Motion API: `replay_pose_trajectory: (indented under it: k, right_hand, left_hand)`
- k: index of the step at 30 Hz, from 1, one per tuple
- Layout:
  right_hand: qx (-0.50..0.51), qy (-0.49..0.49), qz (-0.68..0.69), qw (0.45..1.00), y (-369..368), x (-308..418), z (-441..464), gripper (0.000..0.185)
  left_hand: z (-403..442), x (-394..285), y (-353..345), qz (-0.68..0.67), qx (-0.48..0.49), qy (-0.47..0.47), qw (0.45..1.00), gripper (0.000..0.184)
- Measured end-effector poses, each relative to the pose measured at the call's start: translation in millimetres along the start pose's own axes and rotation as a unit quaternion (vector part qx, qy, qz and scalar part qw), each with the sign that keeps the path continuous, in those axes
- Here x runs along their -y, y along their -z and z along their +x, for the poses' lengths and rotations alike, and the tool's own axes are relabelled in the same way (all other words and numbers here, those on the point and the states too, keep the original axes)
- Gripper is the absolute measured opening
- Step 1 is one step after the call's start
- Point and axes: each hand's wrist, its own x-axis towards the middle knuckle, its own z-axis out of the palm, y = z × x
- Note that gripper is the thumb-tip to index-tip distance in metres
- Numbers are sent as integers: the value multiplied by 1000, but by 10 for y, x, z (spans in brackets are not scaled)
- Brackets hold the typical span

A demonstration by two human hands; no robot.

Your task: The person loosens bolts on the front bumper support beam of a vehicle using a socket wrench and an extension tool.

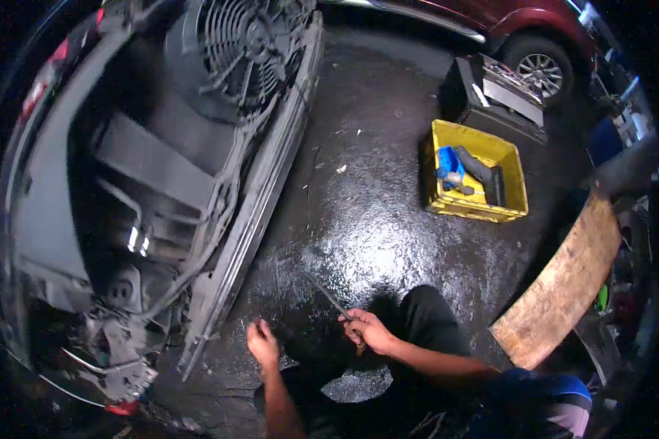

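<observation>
Rod (pixel 328 295) slanted forward and leftward from the right hand (pixel 370 333), whose fingers wrapped its near end, above the wet floor (pixel 377 256). The left hand (pixel 261 342) was half curled near the end of a long bar (pixel 253 212); whether it pinched anything could not be made out. Ahead, rightward, stood a yellow crate (pixel 479 211), with a board (pixel 564 282) nearer.
</observation>
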Motion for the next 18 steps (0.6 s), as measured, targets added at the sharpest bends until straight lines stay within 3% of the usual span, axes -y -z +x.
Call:
replay_pose_trajectory:
  k: [2, 4, 6, 8, 9, 11, 15, 18]
  right_hand:
    - [-27, 18, 16, 999, 25, 440, -345, 29]
    - [-53, 69, 33, 996, 59, 845, -713, 31]
    - [-62, 97, 46, 992, 230, 1197, -1125, 33]
    - [-115, 103, 56, 986, 386, 1503, -1574, 31]
    - [-130, 109, 82, 982, 400, 1694, -1834, 32]
    - [-129, 105, 107, 980, 488, 2129, -2391, 45]
    - [-56, 139, 40, 988, 688, 2920, -3247, 69]
    - [-45, 167, 31, 984, 765, 3500, -3518, 76]
  left_hand:
    - [-326, -104, 199, -19, 73, 102, 992, 33]
    - [-580, -230, 595, 7, 53, 144, 988, 36]
    - [-687, -635, 1189, -42, 103, 276, 955, 35]
    - [-837, -646, 1731, 151, 333, 204, 908, 32]
    - [-890, -762, 2032, 185, 423, 169, 871, 32]
    - [-893, -1081, 2524, 99, 510, 207, 829, 33]
    - [-796, -1509, 3014, -66, 528, 340, 775, 33]
    - [-466, -1809, 2918, -126, 483, 362, 787, 33]
